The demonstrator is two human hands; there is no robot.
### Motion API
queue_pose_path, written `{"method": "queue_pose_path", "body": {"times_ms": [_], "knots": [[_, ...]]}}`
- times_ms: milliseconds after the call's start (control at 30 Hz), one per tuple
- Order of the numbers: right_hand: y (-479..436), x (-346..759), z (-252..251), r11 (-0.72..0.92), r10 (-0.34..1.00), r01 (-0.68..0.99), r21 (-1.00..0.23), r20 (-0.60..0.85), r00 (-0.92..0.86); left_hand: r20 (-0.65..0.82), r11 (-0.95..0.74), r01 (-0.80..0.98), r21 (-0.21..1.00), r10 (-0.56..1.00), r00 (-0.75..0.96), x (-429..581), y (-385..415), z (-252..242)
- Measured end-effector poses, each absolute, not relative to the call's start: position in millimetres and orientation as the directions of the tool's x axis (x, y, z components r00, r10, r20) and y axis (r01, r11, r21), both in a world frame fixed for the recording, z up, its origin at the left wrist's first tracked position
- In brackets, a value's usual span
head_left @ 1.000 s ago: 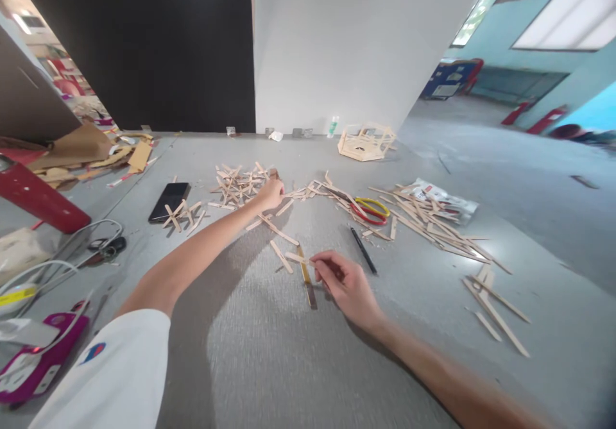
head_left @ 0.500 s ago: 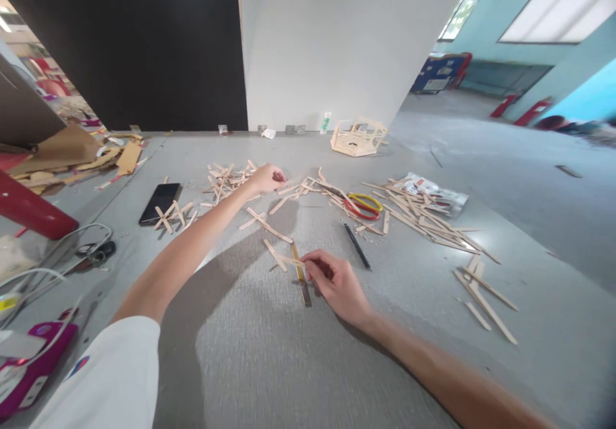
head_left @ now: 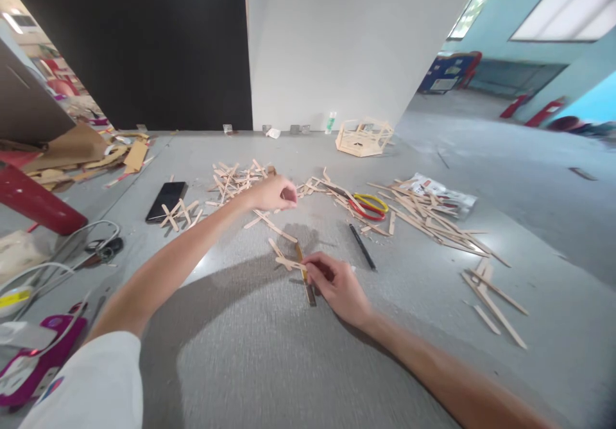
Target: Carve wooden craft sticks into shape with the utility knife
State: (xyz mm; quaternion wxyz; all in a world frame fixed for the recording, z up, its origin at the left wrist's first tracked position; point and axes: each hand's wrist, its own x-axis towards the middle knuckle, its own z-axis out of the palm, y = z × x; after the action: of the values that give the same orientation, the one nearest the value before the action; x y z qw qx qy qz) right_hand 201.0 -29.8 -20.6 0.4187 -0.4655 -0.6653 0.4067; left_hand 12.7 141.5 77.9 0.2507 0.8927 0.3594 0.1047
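My right hand (head_left: 337, 286) pinches one end of a small piece of crossed wooden sticks (head_left: 287, 261), held over a yellow and dark strip (head_left: 308, 291) on the grey table. My left hand (head_left: 278, 194) hovers beside the pile of loose wooden sticks (head_left: 233, 179), fingertips pressed together; what they hold, if anything, is too small to make out. Between the hands lies another joined stick piece (head_left: 275, 226). Red and yellow scissors (head_left: 370, 206) rest among sticks right of my left hand, with a black pen (head_left: 362, 247) nearer my right hand.
A black phone (head_left: 166, 202) lies at the left. A wooden stick frame (head_left: 363, 143) and a glue tube (head_left: 330, 122) stand near the back panel. More sticks (head_left: 433, 217) and a plastic packet (head_left: 462, 201) are at the right. Cables and a purple power strip (head_left: 52, 358) lie front left.
My left hand has drawn back a little toward me from the stick piles. My right hand keeps its pinch on the crossed sticks, which have turned slightly. The view has shifted slightly.
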Motion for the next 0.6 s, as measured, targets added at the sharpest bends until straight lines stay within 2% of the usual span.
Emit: {"method": "queue_pose_path", "body": {"times_ms": [267,467,600], "knots": [[-29,201,-23,0.224,0.961,0.280,-0.934,0.164,-0.221,0.076,-0.527,0.778,0.342,0.841,0.536,45,209,13],[-29,202,-23,0.208,0.965,0.288,-0.935,0.149,-0.216,0.065,-0.484,0.824,0.295,0.870,0.488,62,236,1],[-30,202,-23,0.213,0.962,0.303,-0.929,0.145,-0.232,0.087,-0.514,0.806,0.295,0.854,0.513,67,233,-1]]}}
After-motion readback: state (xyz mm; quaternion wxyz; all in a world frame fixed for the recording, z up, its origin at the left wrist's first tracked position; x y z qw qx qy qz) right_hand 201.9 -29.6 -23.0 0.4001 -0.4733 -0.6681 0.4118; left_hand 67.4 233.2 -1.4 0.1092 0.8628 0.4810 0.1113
